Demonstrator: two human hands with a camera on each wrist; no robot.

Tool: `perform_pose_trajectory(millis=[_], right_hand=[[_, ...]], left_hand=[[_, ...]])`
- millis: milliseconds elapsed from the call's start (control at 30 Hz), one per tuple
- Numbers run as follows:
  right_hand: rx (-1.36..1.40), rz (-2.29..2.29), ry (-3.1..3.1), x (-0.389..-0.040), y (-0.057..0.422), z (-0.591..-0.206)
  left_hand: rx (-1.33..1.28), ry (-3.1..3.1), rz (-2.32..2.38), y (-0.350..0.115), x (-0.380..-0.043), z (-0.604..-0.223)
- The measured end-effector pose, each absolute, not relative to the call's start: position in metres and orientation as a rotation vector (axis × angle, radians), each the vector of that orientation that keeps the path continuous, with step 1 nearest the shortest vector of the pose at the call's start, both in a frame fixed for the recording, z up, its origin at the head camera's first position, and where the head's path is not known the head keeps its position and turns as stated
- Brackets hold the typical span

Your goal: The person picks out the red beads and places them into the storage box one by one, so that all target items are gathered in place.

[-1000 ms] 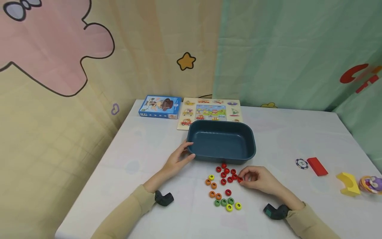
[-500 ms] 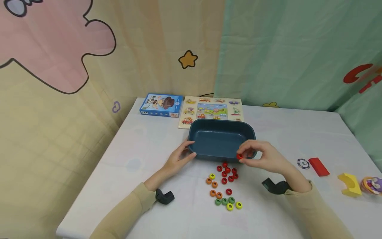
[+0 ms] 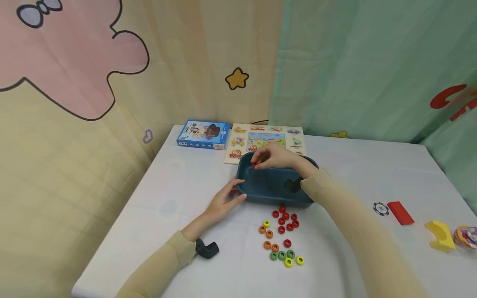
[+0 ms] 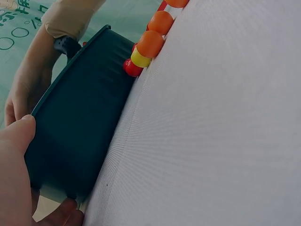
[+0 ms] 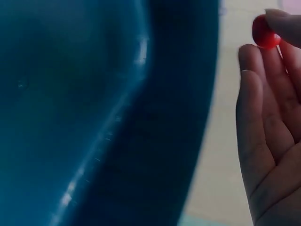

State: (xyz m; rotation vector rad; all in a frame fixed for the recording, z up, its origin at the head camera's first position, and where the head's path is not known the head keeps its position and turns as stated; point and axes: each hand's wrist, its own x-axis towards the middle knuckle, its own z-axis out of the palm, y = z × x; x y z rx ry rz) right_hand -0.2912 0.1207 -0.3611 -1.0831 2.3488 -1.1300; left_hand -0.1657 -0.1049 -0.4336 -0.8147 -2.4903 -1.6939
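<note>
My right hand [image 3: 273, 156] pinches a red bead [image 5: 266, 32] between thumb and fingertips, above the left back part of a dark blue bin [image 3: 261, 198]. No beads show in the visible part of the bin's floor. My left hand [image 3: 223, 198] holds the bin at its left end, thumb and fingers around the near left corner. In front of the bin lie loose beads: several red beads [image 3: 281, 229], orange beads [image 3: 269, 234], green beads [image 3: 281, 255] and yellow beads [image 3: 288, 262].
Behind the bin lie a wooden picture puzzle [image 3: 238, 142] and a blue box [image 3: 203, 134]. At the right are a poker chip [image 3: 381, 209], a red block [image 3: 400, 213], a yellow arch block [image 3: 440, 236] and a round purple-and-orange toy [image 3: 466, 236].
My right hand has lifted a red bead from the right of the red group and carried it up and left over the bin. The left hand has stayed on the bin.
</note>
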Motion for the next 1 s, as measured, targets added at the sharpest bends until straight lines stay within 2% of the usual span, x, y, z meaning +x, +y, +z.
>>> perform_pose_trajectory(millis=[367, 833, 1000], right_hand=[[-0.977, -0.863, 2.514, -0.311, 0.101, -0.405], [-0.967, -0.762, 2.628, -0.319, 0.097, -0.415], [-0.988, -0.798, 2.625, -0.311, 0.099, -0.402]], left_hand=[[-0.85, -2.478, -1.666, -0.104, -0.164, -0.43], [-0.829, -2.488, -1.639, -0.104, -0.167, -0.429], [-0.838, -2.484, -1.614, -0.105, -0.168, -0.441]])
